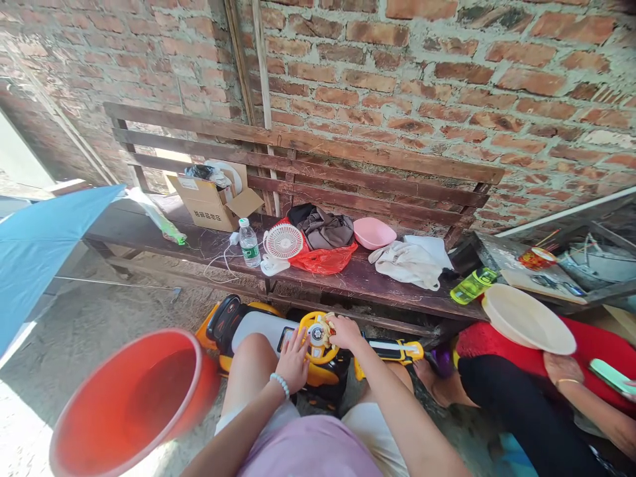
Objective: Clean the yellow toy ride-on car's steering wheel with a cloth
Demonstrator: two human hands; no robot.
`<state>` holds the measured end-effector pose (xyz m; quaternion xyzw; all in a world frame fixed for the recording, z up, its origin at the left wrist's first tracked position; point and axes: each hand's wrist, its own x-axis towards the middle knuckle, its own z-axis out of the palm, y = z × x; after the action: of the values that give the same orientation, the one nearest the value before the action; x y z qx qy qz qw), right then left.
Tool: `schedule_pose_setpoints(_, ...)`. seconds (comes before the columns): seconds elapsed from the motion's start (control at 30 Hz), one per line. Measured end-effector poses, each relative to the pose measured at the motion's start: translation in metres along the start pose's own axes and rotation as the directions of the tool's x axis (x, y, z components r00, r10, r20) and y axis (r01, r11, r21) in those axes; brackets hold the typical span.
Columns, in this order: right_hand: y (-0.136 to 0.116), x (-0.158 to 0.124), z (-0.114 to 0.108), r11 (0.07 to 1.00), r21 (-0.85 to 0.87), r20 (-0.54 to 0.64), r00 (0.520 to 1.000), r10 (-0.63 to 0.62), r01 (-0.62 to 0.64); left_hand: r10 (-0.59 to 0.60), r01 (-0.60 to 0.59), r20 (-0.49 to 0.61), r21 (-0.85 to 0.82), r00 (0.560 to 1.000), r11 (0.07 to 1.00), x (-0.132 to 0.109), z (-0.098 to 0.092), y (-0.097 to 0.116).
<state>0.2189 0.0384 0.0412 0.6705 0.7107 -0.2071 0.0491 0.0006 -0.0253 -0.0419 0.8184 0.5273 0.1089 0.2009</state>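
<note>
A yellow steering wheel (302, 323) sits on a yellow, black and white ride-on toy (258, 327) between my knees. My left hand (293, 363), with a pale bead bracelet at the wrist, lies with fingers stretched out on the wheel's left side. On the wheel's right side, my right hand (346, 331) has its fingers closed on a small yellowish-brown clump (328, 329), whose kind I cannot make out. The fingertips are partly hidden by the clump. A yellow and white arm of the toy (392, 350) reaches out to the right.
A large red basin (191, 397) stands at left, beneath a blue umbrella (54, 232). Along the wooden bench (342, 281) are a cardboard box (203, 205), water bottle (249, 245), white fan (283, 241), pink bowl (375, 233) and cloth. Another person (501, 377) sits at right, holding a phone.
</note>
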Motion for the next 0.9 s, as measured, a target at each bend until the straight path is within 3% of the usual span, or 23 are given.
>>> schedule_pose_setpoints(0.1,-0.001,-0.004,0.004,0.998,0.034,-0.026,0.999,0.045,-0.044,0.062,-0.08,0.108,0.174,0.992,0.981,-0.002,0.003,0.0)
schedule_pose_setpoints(0.33,-0.013,-0.038,0.047,0.92,0.27,-0.128,0.937,0.325,-0.283,0.07,-0.077,0.033,0.288,0.997,0.954,-0.001,0.023,-0.002)
schedule_pose_setpoints(0.5,-0.032,-0.072,0.081,0.866,0.415,-0.145,0.919,0.366,-0.279,0.054,-0.068,0.06,0.274,0.997,0.959,-0.001,0.026,-0.004)
schedule_pose_setpoints(0.63,-0.042,-0.083,0.098,0.802,0.561,-0.151,0.928,0.342,-0.204,0.045,-0.068,0.091,0.276,0.995,0.959,-0.002,0.025,-0.003)
schedule_pose_setpoints(0.77,-0.034,-0.073,0.089,0.767,0.597,-0.117,0.92,0.374,-0.236,0.013,-0.044,0.097,0.327,0.995,0.944,-0.007,0.03,0.009)
schedule_pose_setpoints(0.9,-0.02,-0.053,0.063,0.808,0.5,-0.082,0.912,0.402,-0.311,-0.025,-0.021,0.121,0.365,0.992,0.931,-0.014,0.031,0.025)
